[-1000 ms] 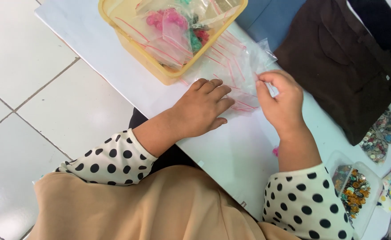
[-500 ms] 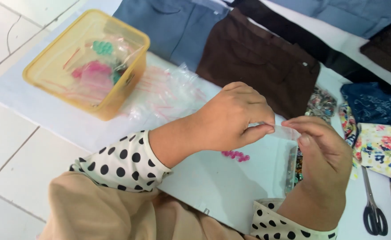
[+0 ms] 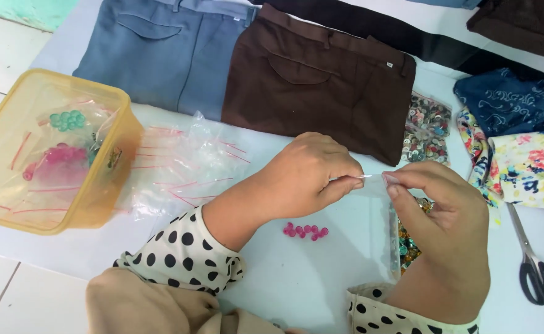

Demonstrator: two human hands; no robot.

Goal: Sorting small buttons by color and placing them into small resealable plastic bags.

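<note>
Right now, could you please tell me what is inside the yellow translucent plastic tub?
The yellow translucent plastic tub holds small clear zip bags, one with green beads, one with pink beads. Anything beneath them is hidden.

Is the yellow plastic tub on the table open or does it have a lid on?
Open. The yellow tub has no lid on; small clear bags show inside from above.

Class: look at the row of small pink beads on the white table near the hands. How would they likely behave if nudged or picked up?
The pink beads look round and glossy, so a nudge would probably send them rolling across the smooth table. They seem tiny and light, likely slippery to pinch. Whether they are joined cannot be told.
</note>
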